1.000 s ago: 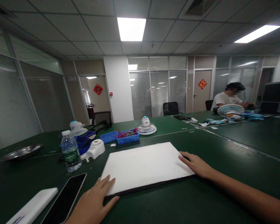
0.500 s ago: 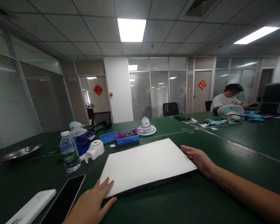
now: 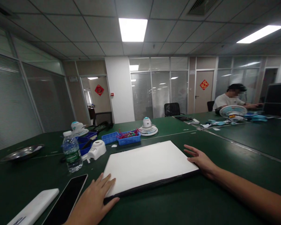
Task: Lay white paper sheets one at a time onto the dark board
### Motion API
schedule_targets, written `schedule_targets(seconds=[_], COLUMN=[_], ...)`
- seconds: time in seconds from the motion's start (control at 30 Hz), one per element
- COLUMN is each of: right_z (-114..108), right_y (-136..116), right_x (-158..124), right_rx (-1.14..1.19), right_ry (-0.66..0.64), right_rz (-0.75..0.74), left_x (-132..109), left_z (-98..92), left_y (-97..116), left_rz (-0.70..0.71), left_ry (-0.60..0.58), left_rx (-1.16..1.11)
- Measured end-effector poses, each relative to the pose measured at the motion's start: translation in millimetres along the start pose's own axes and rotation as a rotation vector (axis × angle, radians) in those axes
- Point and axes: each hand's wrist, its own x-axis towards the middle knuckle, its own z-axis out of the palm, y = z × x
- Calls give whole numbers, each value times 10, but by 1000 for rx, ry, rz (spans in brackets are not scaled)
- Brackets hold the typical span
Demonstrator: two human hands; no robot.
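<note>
A flat white board or sheet with a dark edge (image 3: 150, 165) lies on the green table in front of me. My left hand (image 3: 95, 195) rests at its near left corner, fingertips on the white surface and thumb along the front edge. At the right edge is my right hand (image 3: 200, 161), its fingers apart and the thumb touching the border of the white surface. Both hands are open. To the left of my left hand lie a dark-screened phone (image 3: 66, 200) and a white slab-like item (image 3: 35, 206) with a mark on it.
A water bottle (image 3: 72, 153) stands at the left beside a white plastic housing (image 3: 97, 150). Behind are blue trays (image 3: 129, 140), one with red wires, and a white fan part (image 3: 148, 127). A metal dish (image 3: 23, 153) lies far left. A person (image 3: 229, 98) sits back right near a fan grille (image 3: 233, 111).
My right hand's thumb has come onto the right border of the white surface, and its fingers have spread. The left hand stays at its corner. The view has shifted slightly.
</note>
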Motion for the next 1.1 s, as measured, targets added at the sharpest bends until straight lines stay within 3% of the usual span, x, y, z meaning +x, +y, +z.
schedule_targets(seconds=[0.17,0.33,0.53,0.73,0.87,1.1], right_z=[27,53,114,100,-107,-776], right_y=[-19,-32,-94,-125,-110,210], right_x=[-18,-49,-132,-359,-672,-1302], right_rx=[-24,-79,-171,-273,-231,69], right_ry=[-39,-68,-105,-132,-91,195], right_rz=[35,39,46,55,124,132], left_x=[2,-60,-74,-18,21,117], left_z=[68,10,85,66,-92,-169], left_y=[-102,-22,49,-27,43,580], left_rz=[337,585,581,594,646,870], left_ry=[243,465,660,730,748,722], left_rx=[93,179,225,232,237,139])
